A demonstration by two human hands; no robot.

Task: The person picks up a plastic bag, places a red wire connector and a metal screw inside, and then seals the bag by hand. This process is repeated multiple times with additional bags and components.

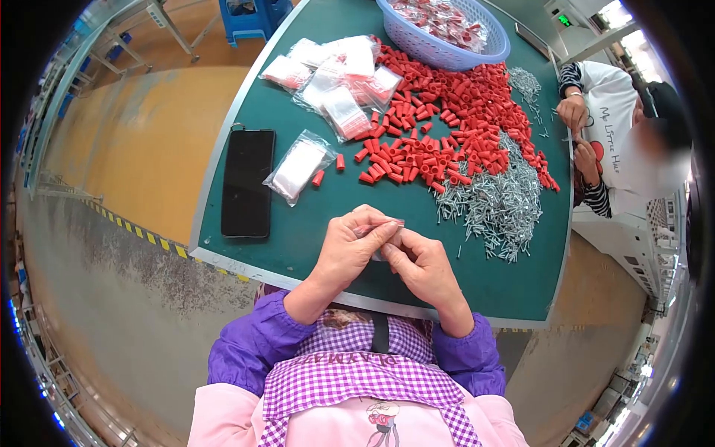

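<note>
Close to the table's front edge, my left hand (359,237) and my right hand (418,262) meet, fingers closed in a pinch. Between them is a small clear zip bag (401,223) with a red strip along its top, gripped by both hands and mostly covered by the fingers. Whatever is inside it cannot be made out. Beyond the hands lies a spread pile of red plastic caps (462,112), with a heap of silver screws (503,212) to its right. A stack of empty-looking zip bags (298,167) rests left of the hands.
A black phone (248,182) lies at the green table's (298,257) left side. More zip bags (344,112) are piled behind it. A blue basket (447,56) of filled bags stands at the back. Across the right edge, a co-worker's hands (581,134) work near a smaller screw heap (525,83).
</note>
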